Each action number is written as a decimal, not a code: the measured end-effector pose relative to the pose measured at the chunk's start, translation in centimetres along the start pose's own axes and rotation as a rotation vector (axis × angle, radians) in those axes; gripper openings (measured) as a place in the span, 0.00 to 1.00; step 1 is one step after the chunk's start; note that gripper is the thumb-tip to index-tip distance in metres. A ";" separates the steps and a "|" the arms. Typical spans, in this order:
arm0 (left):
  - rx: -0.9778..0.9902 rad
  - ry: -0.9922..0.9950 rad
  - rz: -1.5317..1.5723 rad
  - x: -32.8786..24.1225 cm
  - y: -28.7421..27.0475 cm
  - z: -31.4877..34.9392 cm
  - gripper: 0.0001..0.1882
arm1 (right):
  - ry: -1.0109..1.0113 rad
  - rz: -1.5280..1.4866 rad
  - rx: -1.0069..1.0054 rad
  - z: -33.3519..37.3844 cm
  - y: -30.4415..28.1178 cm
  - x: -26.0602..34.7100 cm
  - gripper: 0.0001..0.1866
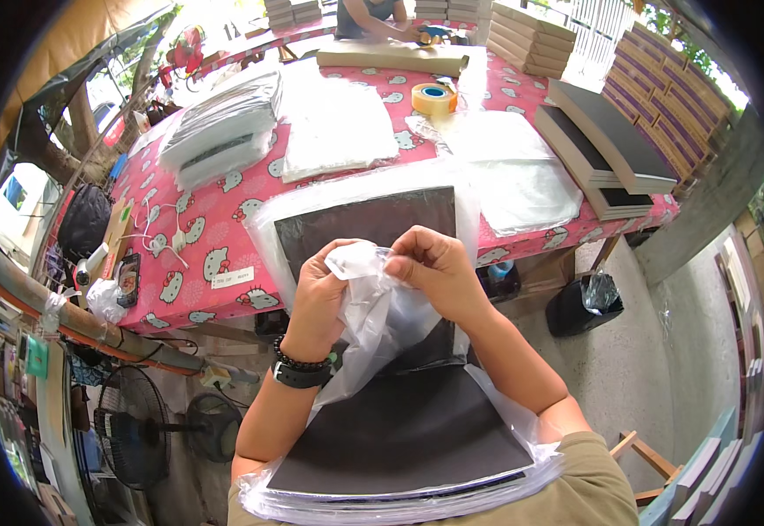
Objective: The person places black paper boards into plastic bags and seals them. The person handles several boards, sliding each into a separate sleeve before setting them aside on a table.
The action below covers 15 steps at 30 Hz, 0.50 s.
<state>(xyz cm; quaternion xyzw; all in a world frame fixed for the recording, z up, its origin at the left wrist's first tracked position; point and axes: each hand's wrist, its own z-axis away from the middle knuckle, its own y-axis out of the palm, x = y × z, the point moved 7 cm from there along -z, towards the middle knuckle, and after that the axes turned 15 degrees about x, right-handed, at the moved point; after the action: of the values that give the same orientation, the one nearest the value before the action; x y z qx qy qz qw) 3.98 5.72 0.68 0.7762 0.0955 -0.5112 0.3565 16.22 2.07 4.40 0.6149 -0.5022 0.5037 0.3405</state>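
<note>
Above my lap, my left hand (319, 294) grips a bunched clear plastic bag (373, 311), its fingers closed round the crumpled film. The fingertips of my right hand (434, 270) pinch the upper edge of the same bag. On my lap rests a stack whose top is a flat black sheet or cover (399, 430), with clear plastic sticking out round its sides. Behind my hands, at the near table edge, lies another black item (373, 219) in clear plastic; my hands and the bag hide part of it.
The pink patterned table (215, 232) holds stacked plastic-wrapped packs (224, 123), clear bags (522, 188), a tape roll (434, 99) and thick black-topped books (610, 140). A black bin (583, 307) stands at right, a fan (134, 427) at lower left. Another person (373, 22) works at the far side.
</note>
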 end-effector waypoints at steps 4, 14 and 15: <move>-0.025 0.081 0.157 -0.6 1.9 -0.4 0.13 | -0.025 0.092 -0.023 0.3 0.1 0.1 0.09; -0.090 0.153 0.237 -0.1 1.4 1.1 0.08 | -0.095 0.637 -0.193 0.7 0.1 1.0 0.09; -0.083 0.175 0.343 -0.1 1.5 1.2 0.08 | -0.049 0.520 -0.190 0.6 -0.4 0.7 0.10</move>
<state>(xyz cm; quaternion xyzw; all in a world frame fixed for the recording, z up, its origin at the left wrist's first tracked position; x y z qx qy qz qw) 3.81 3.84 1.16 0.8072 0.0136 -0.3691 0.4604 16.71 1.42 4.92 0.4427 -0.6962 0.5099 0.2436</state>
